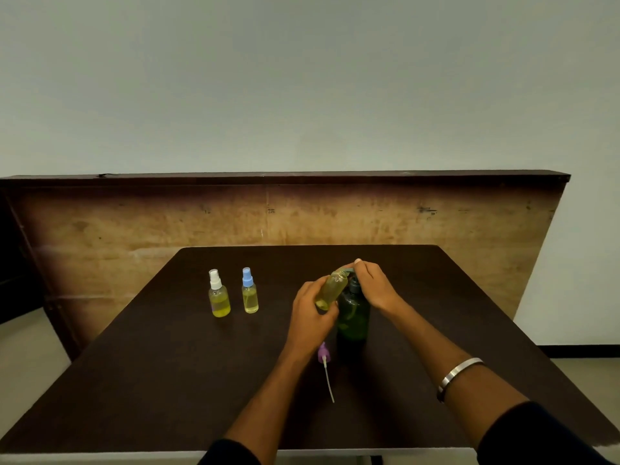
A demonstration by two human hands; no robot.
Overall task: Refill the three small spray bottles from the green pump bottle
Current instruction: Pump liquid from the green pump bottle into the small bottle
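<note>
The green pump bottle [353,317] stands upright on the dark table [167,380], right of centre. My right hand [374,285] rests on top of its pump head. My left hand [312,308] grips an uncapped small spray bottle [332,289] of yellow liquid, tilted with its mouth up at the pump's nozzle. The purple spray cap [323,353] with its white dip tube lies on the table in front of the pump bottle. Two other small bottles stand upright to the left, one with a white cap [218,298] and one with a blue cap [249,292], both holding yellow liquid.
A wooden board [302,213] stands behind the table against the pale wall. The table's front edge runs along the bottom of the view. A metal bangle [458,375] sits on my right wrist.
</note>
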